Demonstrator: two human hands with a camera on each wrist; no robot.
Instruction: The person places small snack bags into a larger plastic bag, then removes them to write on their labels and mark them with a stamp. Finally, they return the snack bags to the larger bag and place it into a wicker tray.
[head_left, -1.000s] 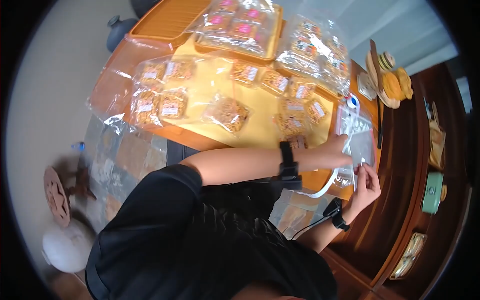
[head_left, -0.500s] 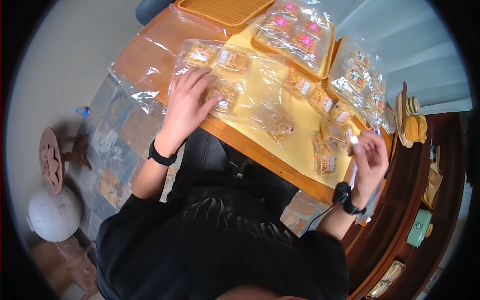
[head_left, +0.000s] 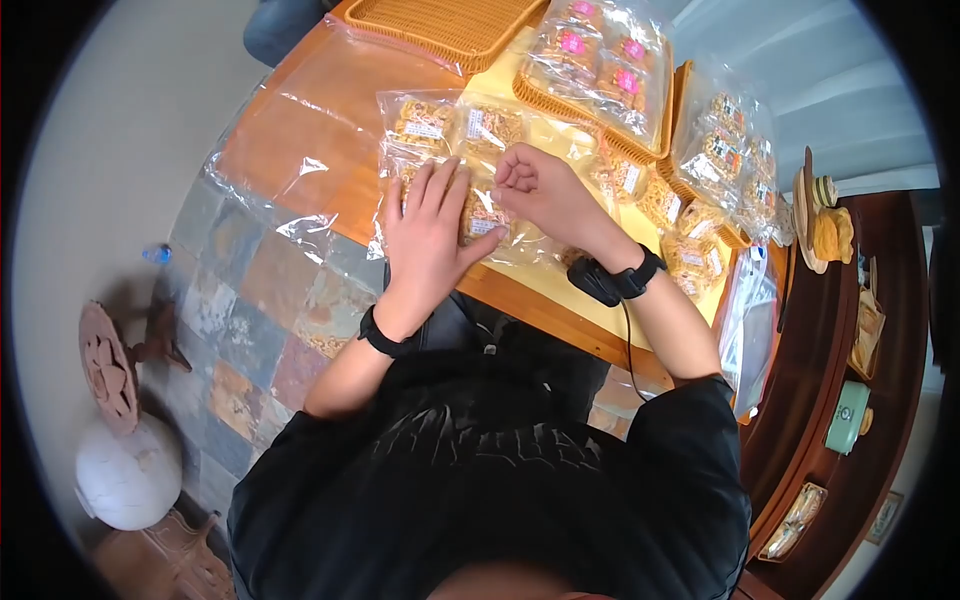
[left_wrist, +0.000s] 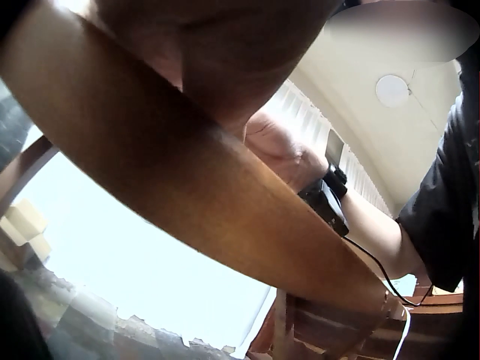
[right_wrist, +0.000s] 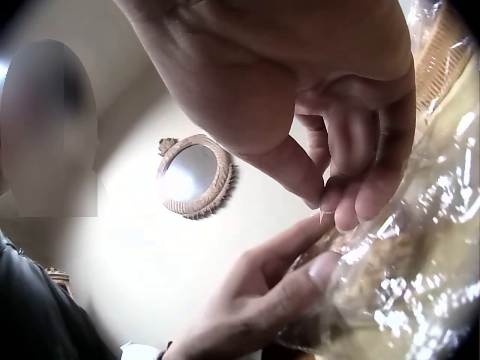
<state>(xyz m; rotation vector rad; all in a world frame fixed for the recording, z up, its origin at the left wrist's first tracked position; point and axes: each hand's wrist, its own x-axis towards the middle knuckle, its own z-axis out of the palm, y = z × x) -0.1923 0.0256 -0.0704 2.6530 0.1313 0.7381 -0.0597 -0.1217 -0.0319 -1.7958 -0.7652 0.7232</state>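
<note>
A large clear plastic bag (head_left: 455, 102) lies at the table's front left, with several packets of crunchy snack (head_left: 494, 129) inside. My left hand (head_left: 428, 235) rests on its near part, fingers spread over a packet and thumb out to the right. Just beside it, above the bag, is my right hand (head_left: 545, 198) with curled fingers. The right wrist view shows its thumb and index fingertips pinching a small pale sliver (right_wrist: 322, 218), close over the bag and the left hand (right_wrist: 255, 300). In the left wrist view the table edge (left_wrist: 195, 195) covers much of the work.
More loose snack packets (head_left: 660, 201) lie right of the bag. Behind them are a wicker tray (head_left: 545, 98) with bagged pink-labelled packets and another filled bag (head_left: 725, 150). A wicker tray (head_left: 440, 30) stands at the back left; a clear zip bag (head_left: 748, 315) lies at the right edge.
Both hands have left the zip bag at the right edge. My left hand came down on the large bag; my right hand followed leftward with a small white piece at its fingertips.
</note>
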